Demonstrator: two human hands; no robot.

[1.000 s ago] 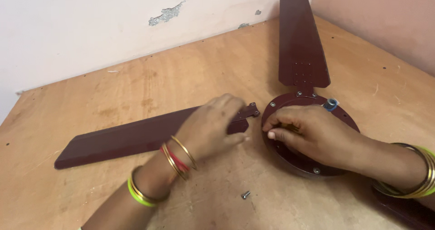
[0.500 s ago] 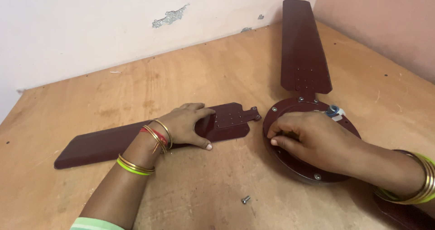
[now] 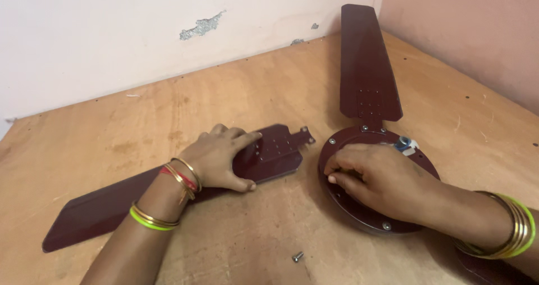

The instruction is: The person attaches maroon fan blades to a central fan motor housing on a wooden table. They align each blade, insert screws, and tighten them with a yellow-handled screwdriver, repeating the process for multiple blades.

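Note:
A dark maroon loose fan blade (image 3: pixel 95 217) lies flat on the wooden table (image 3: pixel 168 111), its bracket end with screw holes a small gap away from the round fan motor hub (image 3: pixel 359 215). My left hand (image 3: pixel 222 156) lies on this blade near the bracket end, fingers on top and thumb hooked at its near edge. My right hand (image 3: pixel 376 178) rests on top of the hub with fingers curled and pressing down. A second blade (image 3: pixel 365 60) is fixed to the hub's far side and points towards the corner.
A small loose screw (image 3: pixel 297 257) lies on the table in front of the hub. A blue-and-white part (image 3: pixel 403 145) sits on the hub top. Part of a third blade (image 3: pixel 488 268) shows under my right wrist. Walls close off the table's far and right sides.
My left hand has slid from the blade's bracket tip back along the blade, leftwards. The blade end now sits slightly farther from the hub. My right hand stays on the hub.

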